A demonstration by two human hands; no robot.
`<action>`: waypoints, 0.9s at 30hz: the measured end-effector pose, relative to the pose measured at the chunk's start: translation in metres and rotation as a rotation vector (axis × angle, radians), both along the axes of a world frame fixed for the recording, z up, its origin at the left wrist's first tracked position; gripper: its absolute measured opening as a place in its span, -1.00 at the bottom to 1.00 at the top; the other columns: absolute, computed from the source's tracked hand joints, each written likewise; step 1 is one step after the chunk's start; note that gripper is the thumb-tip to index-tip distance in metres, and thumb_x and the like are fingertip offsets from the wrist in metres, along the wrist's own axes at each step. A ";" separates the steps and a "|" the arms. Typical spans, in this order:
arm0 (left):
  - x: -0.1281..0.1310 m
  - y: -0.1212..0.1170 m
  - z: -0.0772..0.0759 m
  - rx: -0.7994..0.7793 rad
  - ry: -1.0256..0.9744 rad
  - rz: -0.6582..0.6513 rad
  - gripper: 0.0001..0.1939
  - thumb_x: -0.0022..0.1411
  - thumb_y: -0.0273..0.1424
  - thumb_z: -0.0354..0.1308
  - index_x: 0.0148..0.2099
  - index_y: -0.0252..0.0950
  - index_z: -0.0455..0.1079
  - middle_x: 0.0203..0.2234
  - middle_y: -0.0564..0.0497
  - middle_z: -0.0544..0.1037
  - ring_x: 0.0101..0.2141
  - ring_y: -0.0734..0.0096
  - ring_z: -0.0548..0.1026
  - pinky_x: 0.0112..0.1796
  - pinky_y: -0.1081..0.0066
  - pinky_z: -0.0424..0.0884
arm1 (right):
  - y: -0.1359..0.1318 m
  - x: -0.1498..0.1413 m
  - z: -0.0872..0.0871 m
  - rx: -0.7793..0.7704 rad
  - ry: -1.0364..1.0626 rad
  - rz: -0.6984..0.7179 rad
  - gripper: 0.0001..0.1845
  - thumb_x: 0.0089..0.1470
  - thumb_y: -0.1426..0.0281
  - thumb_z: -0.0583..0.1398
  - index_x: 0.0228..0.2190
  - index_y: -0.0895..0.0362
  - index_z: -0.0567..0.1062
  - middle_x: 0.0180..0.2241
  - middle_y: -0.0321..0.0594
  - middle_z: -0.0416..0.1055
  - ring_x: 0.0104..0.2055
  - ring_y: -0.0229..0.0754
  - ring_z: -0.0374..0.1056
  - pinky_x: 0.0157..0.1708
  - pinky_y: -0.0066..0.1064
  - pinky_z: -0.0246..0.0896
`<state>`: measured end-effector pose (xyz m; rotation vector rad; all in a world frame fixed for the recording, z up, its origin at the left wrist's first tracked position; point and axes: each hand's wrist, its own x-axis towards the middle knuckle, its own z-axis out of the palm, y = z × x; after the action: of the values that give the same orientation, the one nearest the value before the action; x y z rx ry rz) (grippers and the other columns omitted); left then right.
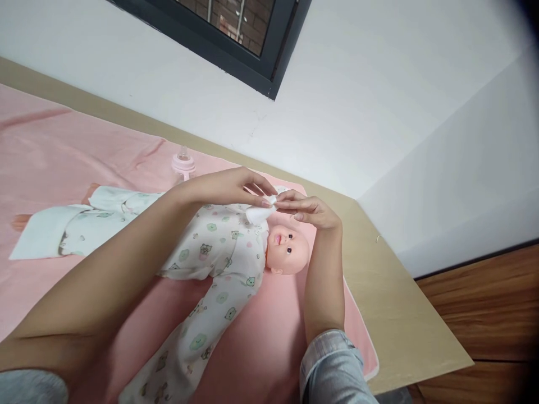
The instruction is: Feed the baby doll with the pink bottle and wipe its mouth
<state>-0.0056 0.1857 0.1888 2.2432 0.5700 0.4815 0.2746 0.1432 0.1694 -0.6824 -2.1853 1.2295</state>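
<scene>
A baby doll (287, 250) in white patterned clothes (219, 241) lies on its back, its head toward the right. Above its chest and chin, my left hand (236, 187) pinches a small white tapered thing (257, 215) between thumb and fingers. Whether this is a little bottle or folded cloth, I cannot tell. My right hand (311, 210) reaches in from the other side, with its fingertips closed at the narrow end of the same white thing. The doll's far arm is partly hidden behind my hands.
Behind my left forearm stands a pink-topped baby bottle (183, 166). A pink blanket (101, 148) covers much of the wooden table (391, 314). The wall (337, 101) and a dark-framed window (269, 73) rise at the back, and wood panelling (484, 303) is at the right.
</scene>
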 end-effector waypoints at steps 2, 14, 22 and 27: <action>0.000 -0.002 0.002 -0.056 0.034 -0.025 -0.51 0.22 -0.04 0.23 0.10 -0.18 0.52 -0.01 -0.02 0.61 -0.04 0.16 0.55 -0.12 0.39 0.42 | -0.003 -0.003 0.003 0.009 -0.005 0.010 -0.56 0.21 0.16 0.28 0.10 -0.03 0.55 0.18 -0.14 0.29 0.34 0.04 0.13 0.32 -0.04 0.19; 0.002 -0.001 -0.001 -0.049 0.034 0.101 -0.59 0.15 0.00 0.25 -0.16 -0.23 0.55 -0.48 -0.01 0.54 -0.43 0.27 0.48 -0.44 0.37 0.27 | -0.003 0.001 -0.001 -0.056 0.130 -0.169 -0.43 0.10 0.08 0.35 0.12 -0.05 0.52 0.28 -0.18 0.26 0.14 -0.03 0.40 0.24 -0.04 0.30; 0.015 -0.007 -0.007 0.003 0.128 -0.207 -0.74 0.24 -0.21 0.16 -0.21 -0.27 0.55 -0.32 0.03 0.59 -0.31 0.32 0.49 -0.30 0.44 0.32 | 0.039 0.018 -0.070 -0.410 0.403 -0.363 -0.32 -0.07 0.10 0.44 0.07 0.01 0.49 0.14 -0.14 0.44 0.05 -0.08 0.46 0.16 -0.17 0.36; 0.031 -0.010 -0.021 0.023 0.185 -0.224 -0.75 0.25 -0.25 0.14 -0.16 -0.27 0.55 -0.26 0.05 0.60 -0.24 0.31 0.50 -0.23 0.45 0.30 | 0.047 0.008 -0.105 -0.568 0.308 -0.465 -0.60 0.05 0.35 0.35 -0.05 0.14 0.54 -0.06 -0.10 0.56 0.06 -0.06 0.44 0.14 -0.15 0.35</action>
<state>0.0251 0.1760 0.1679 2.3535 0.3997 0.1687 0.2826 0.1904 0.0640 -1.0677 -1.3230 1.5704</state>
